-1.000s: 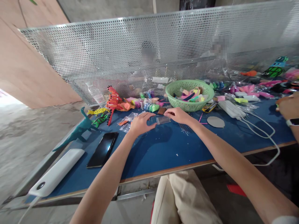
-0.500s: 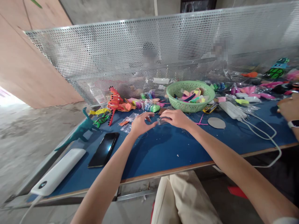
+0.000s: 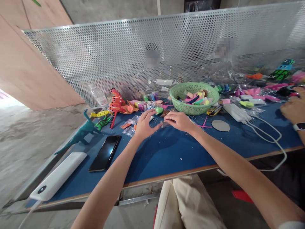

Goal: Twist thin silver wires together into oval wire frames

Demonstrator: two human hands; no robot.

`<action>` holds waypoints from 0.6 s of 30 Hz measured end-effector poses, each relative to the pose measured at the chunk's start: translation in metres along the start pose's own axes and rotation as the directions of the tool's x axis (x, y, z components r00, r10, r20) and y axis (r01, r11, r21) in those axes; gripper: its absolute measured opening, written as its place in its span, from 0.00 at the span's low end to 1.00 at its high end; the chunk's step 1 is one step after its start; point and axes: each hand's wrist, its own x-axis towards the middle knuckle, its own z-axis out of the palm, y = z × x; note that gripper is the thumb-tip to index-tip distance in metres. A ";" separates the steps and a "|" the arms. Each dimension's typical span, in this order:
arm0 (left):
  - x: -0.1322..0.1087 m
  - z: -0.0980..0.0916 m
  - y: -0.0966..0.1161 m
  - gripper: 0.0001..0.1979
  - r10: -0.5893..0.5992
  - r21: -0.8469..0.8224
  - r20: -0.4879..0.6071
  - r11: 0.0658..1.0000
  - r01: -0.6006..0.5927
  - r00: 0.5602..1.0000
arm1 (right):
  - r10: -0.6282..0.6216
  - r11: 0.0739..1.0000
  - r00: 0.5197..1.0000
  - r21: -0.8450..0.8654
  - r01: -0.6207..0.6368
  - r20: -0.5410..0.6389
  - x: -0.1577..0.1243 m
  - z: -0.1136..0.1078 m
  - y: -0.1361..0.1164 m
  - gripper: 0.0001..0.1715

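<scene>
My right hand (image 3: 179,121) is over the table with its fingers closed in a pinch on a small clear plastic bag (image 3: 164,124). What lies inside the bag, if anything, is too small to tell. My left hand (image 3: 145,126) is to the left of it, fingers raised and apart, the thumb reaching toward the bag's left end. Whether that thumb touches the plastic I cannot tell. Thin wire-like strands (image 3: 156,119) show near my left fingertips. Behind my right fingers sits a small brown piece (image 3: 165,113), and a green toy piece (image 3: 159,110) is just beyond my left hand.
A green basket (image 3: 177,103) of coloured pieces stands behind my right hand. Left are a phone (image 3: 105,153), a white power bank (image 3: 59,176) and a teal dinosaur (image 3: 82,133). Right are a grey oval (image 3: 220,125), cabled white adapters (image 3: 234,112) and another person's hand (image 3: 294,108).
My left fingers have lifted and spread, uncovering the green toy piece. My right hand has stayed nearly in place. The other person's hand at the right edge has moved up and left.
</scene>
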 end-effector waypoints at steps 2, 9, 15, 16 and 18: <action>0.001 -0.004 0.004 0.22 0.060 0.120 -0.053 0.991 -0.053 0.997 | 0.019 1.000 1.000 -0.010 -0.020 -0.022 0.000 0.002 0.001 0.14; -0.001 -0.005 0.011 0.10 0.058 0.138 -0.059 0.989 -0.049 0.997 | 0.089 0.995 0.990 -0.043 -0.094 -0.105 0.001 0.003 0.002 0.14; -0.003 0.005 0.014 0.14 -0.122 -0.044 -0.016 0.992 0.121 0.992 | 0.192 0.981 0.962 0.007 -0.194 -0.193 0.003 -0.002 0.000 0.16; -0.002 0.007 0.014 0.14 -0.139 -0.052 -0.002 0.989 0.139 0.990 | 0.190 0.982 0.963 0.016 -0.191 -0.191 0.003 -0.002 -0.001 0.16; -0.002 0.010 0.014 0.15 -0.187 -0.088 0.026 0.978 0.189 0.982 | 0.180 0.984 0.966 0.029 -0.178 -0.184 0.003 -0.002 -0.003 0.15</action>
